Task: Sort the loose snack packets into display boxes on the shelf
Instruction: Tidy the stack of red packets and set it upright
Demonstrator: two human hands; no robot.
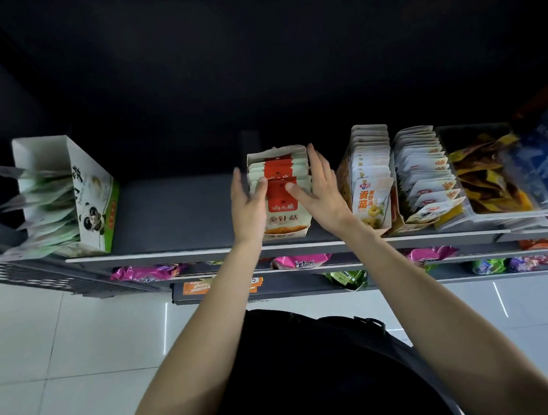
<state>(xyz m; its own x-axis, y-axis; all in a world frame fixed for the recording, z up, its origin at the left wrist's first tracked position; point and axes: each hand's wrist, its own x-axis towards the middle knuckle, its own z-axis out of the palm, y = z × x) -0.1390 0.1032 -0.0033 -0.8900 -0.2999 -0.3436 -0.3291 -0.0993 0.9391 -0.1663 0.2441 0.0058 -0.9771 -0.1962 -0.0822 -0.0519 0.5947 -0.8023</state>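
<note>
Two bare hands were seen from the head camera, raised to a dark grey shelf (176, 212) on either side of an open cream cardboard display box (276, 153). A row of red-and-cream snack packets (282, 202) was stood upright inside that box, which was set near the shelf's front edge. The left hand (248, 207) was laid flat against the box's left side, fingers straight and pointing away, with the thumb rested on the front packets. The right hand (322, 191) was placed against the right side, fingers nearly straight, its thumb laid across the red face of the front packet. Nothing was gripped by either hand; the packets were only touched and pressed between them.

Well apart to the left, a white-and-green cardboard box printed with a panda (91, 195) was stood, with pale green packets (49, 214) fanned out of it. Just beside the right hand, a box of white-and-orange packets (371, 181) was seen, then a second row of white packets (425, 171), then a clear plastic tray of yellow-and-brown wrappers (489, 174). Pink bags (301, 260) were lodged on the lower shelf, above a white tiled floor (40, 339).
</note>
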